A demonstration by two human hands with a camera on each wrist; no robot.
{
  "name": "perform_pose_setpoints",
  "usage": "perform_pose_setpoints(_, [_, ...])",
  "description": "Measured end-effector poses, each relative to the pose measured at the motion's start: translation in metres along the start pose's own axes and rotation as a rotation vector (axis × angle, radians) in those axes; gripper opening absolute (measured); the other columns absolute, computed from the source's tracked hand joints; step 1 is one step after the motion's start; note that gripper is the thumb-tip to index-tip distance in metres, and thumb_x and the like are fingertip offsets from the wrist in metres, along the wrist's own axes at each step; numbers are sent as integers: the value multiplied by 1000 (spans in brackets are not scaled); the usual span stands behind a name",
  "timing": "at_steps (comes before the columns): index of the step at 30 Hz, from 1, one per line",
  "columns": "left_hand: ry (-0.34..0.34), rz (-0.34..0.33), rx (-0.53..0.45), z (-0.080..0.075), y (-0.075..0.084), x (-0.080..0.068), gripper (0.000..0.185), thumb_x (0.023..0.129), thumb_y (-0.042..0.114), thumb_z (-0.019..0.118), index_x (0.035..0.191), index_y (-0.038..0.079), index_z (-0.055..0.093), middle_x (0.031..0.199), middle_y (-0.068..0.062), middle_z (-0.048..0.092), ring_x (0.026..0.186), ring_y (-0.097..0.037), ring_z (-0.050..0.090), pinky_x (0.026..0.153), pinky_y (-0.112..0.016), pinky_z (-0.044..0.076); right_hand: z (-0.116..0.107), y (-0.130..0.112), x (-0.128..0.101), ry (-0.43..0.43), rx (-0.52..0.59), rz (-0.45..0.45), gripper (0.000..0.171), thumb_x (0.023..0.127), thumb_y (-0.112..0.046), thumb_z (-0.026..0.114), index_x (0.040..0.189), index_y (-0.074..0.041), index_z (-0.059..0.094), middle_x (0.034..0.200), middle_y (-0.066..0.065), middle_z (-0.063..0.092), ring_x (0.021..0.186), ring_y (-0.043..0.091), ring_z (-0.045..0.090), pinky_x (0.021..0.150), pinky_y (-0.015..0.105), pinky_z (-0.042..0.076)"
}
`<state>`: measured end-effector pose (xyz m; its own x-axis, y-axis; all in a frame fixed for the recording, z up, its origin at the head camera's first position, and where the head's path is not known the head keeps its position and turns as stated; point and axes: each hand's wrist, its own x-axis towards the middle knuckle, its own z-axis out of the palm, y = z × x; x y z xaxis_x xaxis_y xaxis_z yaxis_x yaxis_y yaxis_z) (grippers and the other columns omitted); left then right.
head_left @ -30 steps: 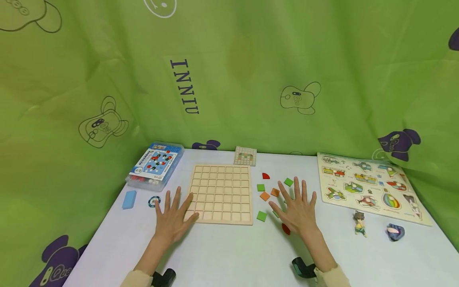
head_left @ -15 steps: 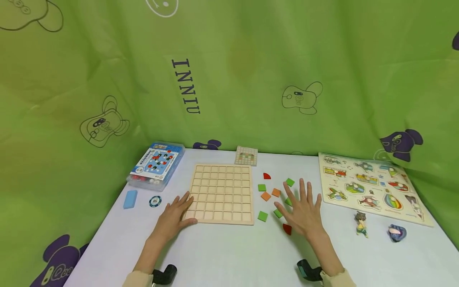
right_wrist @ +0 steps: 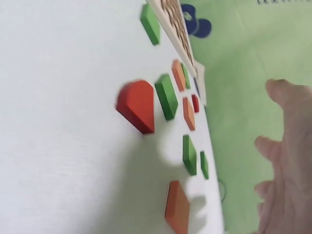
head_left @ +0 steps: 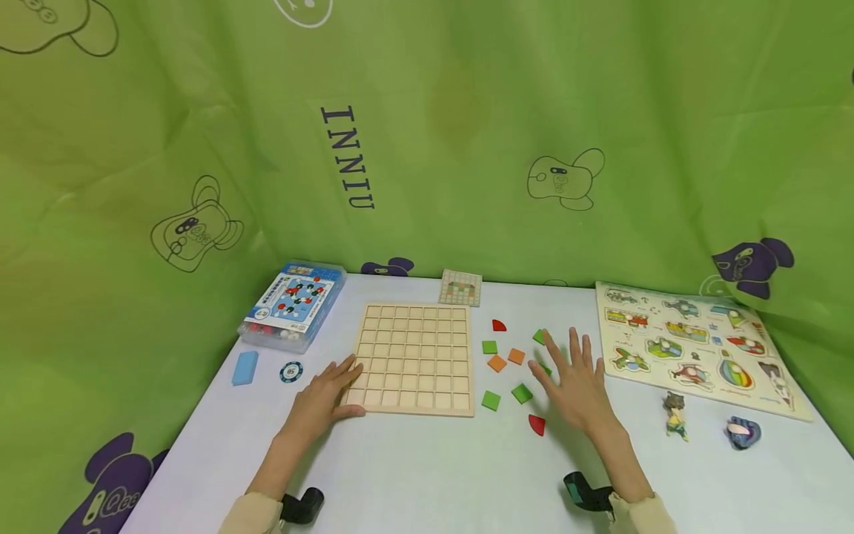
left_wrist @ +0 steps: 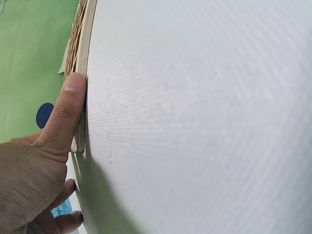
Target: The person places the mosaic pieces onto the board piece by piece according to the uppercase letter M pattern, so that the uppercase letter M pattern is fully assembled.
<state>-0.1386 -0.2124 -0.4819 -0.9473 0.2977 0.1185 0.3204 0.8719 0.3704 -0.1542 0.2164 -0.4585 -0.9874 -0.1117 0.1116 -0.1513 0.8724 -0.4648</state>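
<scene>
My left hand [head_left: 320, 404] holds the near left corner of a pale wooden grid board [head_left: 414, 360]. Its thumb [left_wrist: 70, 105] lies against the front edge in the left wrist view, while the fingers reach onto the left rim. Over the right of the table, my right hand [head_left: 577, 389] hovers with spread fingers and nothing in it. Green square tiles [head_left: 522, 393], orange tiles [head_left: 517, 357] and red quarter-round pieces [head_left: 537, 424] lie between it and the board. In the right wrist view, another orange tile [right_wrist: 178, 207] shows, which the hand hides from the head view.
A small pattern card [head_left: 460, 288] lies behind the board. At left are a plastic kit box [head_left: 292, 305], a blue block [head_left: 245, 368] and a round chip [head_left: 291, 371]. A picture puzzle [head_left: 700, 345], an animal figurine [head_left: 675, 417] and a grey-blue toy [head_left: 743, 432] occupy the right.
My left hand's spread fingers have drawn together at the board's corner. My right hand has shifted to the right, uncovering a green tile and a red piece.
</scene>
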Motion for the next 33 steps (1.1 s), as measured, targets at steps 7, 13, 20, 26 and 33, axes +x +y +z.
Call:
perform_pose_setpoints(7, [23, -16, -9, -1, 4, 0, 79, 68, 43, 76, 135, 7, 55, 148, -11, 41, 130, -43, 41, 76, -73, 44, -6, 17, 17, 37, 396, 24, 54, 104, -34, 39, 149, -4, 32, 153, 29, 21, 140, 49, 15, 108, 66, 19])
perform_pose_setpoints(13, [37, -10, -19, -2, 7, 1, 78, 68, 41, 77, 134, 6, 56, 147, -12, 43, 129, -43, 42, 81, -73, 42, -9, 24, 28, 59, 687, 70, 51, 102, -26, 47, 145, 0, 38, 147, 24, 37, 136, 34, 36, 108, 32, 36])
perform_pose_setpoints(20, [43, -7, -27, -1, 5, 1, 79, 66, 41, 77, 133, 5, 57, 146, -13, 44, 128, -44, 43, 83, -73, 41, -3, 30, 48, 0, 893, 21, 49, 99, -15, 53, 140, 9, 41, 137, 19, 52, 112, 0, 56, 91, 18, 48])
perform_pose_setpoints(26, [48, -6, -22, 0, 4, 2, 79, 65, 42, 78, 132, 5, 58, 145, -13, 45, 128, -44, 43, 81, -73, 42, 8, 27, 70, -38, 887, -37, 43, 98, -9, 55, 135, 10, 46, 134, 32, 49, 112, 9, 60, 88, 15, 48])
perform_pose_setpoints(33, [61, 7, -23, -1, 5, 0, 78, 65, 40, 78, 131, 4, 58, 144, -15, 45, 127, -46, 44, 84, -72, 42, 24, 11, 86, -116, 881, -17, 44, 95, -8, 60, 134, 8, 49, 131, 30, 53, 110, 21, 63, 85, 15, 49])
